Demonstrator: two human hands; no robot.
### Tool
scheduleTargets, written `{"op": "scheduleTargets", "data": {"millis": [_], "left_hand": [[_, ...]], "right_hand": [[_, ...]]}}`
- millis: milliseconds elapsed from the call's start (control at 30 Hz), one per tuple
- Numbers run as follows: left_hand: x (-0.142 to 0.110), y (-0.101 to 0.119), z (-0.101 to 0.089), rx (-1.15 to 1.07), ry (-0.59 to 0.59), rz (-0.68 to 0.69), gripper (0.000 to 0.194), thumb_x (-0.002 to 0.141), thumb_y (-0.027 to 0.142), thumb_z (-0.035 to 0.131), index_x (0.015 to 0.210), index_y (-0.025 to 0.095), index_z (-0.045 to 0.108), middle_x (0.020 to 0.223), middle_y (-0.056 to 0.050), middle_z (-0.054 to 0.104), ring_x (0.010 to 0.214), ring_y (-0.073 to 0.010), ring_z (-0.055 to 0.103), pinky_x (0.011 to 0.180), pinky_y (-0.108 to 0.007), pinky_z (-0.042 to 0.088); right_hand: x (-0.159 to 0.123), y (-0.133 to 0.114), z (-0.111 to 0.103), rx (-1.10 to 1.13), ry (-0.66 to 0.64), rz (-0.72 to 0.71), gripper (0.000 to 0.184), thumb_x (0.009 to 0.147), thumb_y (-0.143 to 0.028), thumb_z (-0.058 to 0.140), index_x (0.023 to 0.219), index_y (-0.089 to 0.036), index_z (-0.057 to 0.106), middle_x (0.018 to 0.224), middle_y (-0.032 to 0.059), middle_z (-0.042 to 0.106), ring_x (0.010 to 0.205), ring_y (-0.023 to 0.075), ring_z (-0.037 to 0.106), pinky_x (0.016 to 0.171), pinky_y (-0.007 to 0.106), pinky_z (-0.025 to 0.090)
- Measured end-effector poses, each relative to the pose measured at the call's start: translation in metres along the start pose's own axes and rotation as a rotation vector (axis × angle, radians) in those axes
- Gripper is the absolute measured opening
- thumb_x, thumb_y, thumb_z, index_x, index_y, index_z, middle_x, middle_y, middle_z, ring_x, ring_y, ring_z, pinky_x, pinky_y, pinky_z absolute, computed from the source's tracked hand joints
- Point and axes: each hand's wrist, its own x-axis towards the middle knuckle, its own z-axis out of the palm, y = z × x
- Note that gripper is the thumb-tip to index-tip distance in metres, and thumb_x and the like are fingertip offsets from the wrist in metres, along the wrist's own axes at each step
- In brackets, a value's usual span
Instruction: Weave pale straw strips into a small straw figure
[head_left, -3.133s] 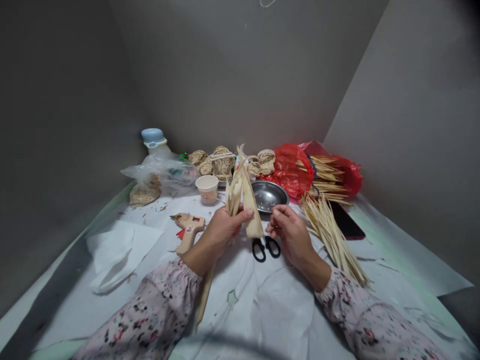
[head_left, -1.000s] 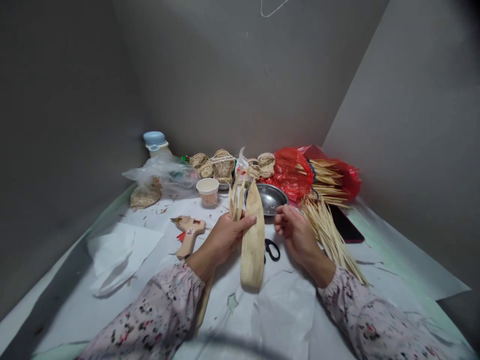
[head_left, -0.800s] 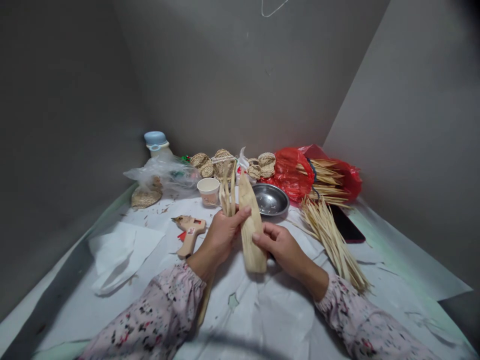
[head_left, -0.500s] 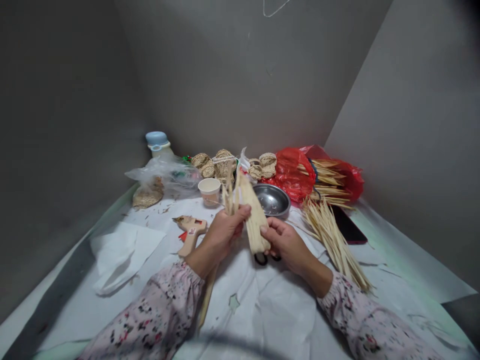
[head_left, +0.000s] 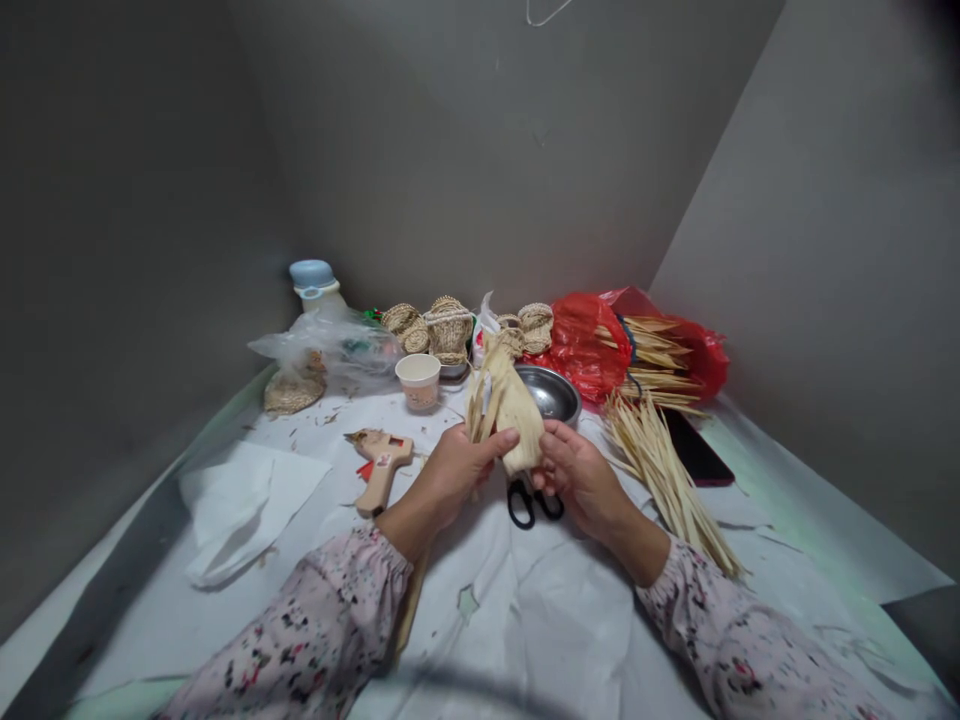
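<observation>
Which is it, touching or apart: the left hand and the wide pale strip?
Touching: the head view shows the left hand, its thumb across the wide pale strip.

A dry, matt, finely ribbed husk-like strip [head_left: 520, 420] appears with creased matt paper [head_left: 570, 615], a glossy metal bowl [head_left: 559, 395], a crinkled, shiny red bag of thin plastic [head_left: 589, 345], a filmy clear bag [head_left: 337, 340], rough woven-fiber pieces [head_left: 449, 330], a smooth paper-like cup [head_left: 418, 385] and wrinkled cloth sleeves [head_left: 322, 610].

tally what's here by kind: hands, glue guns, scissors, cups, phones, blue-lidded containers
Left hand and right hand, both at the pale leaf: 2
Glue gun: 1
Scissors, one pair: 1
Cup: 1
Phone: 1
Blue-lidded container: 1
Total: 7
</observation>
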Motion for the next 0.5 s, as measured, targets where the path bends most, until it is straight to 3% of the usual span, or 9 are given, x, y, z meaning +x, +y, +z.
{"op": "scheduleTargets", "data": {"millis": [100, 167, 300, 433, 500], "left_hand": [[0.000, 0.001, 0.001, -0.058, 0.016, 0.025, 0.035, 0.071, 0.045, 0.074, 0.072, 0.017, 0.054, 0.050, 0.007, 0.040, 0.043, -0.0063, 0.028, 0.044, -0.024, 0.018], [0.000, 0.002, 0.001, -0.062, 0.059, 0.032, 0.036, 0.071, 0.045, 0.075, 0.073, 0.017, 0.054, 0.050, 0.007, 0.040, 0.043, -0.0061, 0.028, 0.043, -0.023, 0.018], [0.001, 0.007, -0.001, -0.101, 0.142, 0.039, 0.039, 0.069, 0.045, 0.076, 0.068, 0.018, 0.047, 0.047, 0.010, 0.033, 0.042, -0.0050, 0.024, 0.042, -0.022, 0.016], [0.001, 0.009, -0.002, -0.190, 0.158, 0.044, 0.040, 0.068, 0.043, 0.077, 0.067, 0.018, 0.045, 0.050, 0.010, 0.034, 0.043, -0.0045, 0.024, 0.042, -0.021, 0.016], [0.001, 0.008, -0.002, -0.215, 0.121, 0.046, 0.037, 0.068, 0.041, 0.077, 0.068, 0.018, 0.048, 0.050, 0.010, 0.034, 0.043, -0.0045, 0.023, 0.042, -0.021, 0.014]], "right_hand": [[-0.003, 0.000, 0.006, -0.051, -0.107, 0.019, 0.042, 0.072, -0.041, 0.075, 0.107, -0.021, 0.062, 0.077, -0.0001, 0.067, 0.055, 0.0106, 0.060, 0.044, 0.018, 0.039], [-0.004, 0.001, 0.009, -0.139, -0.105, 0.040, 0.036, 0.072, -0.039, 0.075, 0.101, -0.019, 0.065, 0.071, 0.0003, 0.067, 0.052, 0.0104, 0.058, 0.043, 0.018, 0.038], [-0.004, 0.002, 0.006, -0.242, 0.036, 0.042, 0.026, 0.073, -0.040, 0.074, 0.079, -0.017, 0.065, 0.060, -0.0005, 0.065, 0.045, 0.0085, 0.054, 0.042, 0.018, 0.037], [-0.002, 0.004, -0.001, -0.198, 0.149, -0.002, 0.042, 0.080, -0.058, 0.062, 0.073, -0.017, 0.063, 0.053, -0.0014, 0.058, 0.040, 0.0092, 0.051, 0.038, 0.020, 0.035], [-0.001, 0.004, -0.003, -0.167, 0.179, -0.066, 0.047, 0.083, -0.062, 0.054, 0.081, -0.017, 0.065, 0.064, 0.0018, 0.064, 0.043, 0.0097, 0.053, 0.039, 0.021, 0.037]]}}
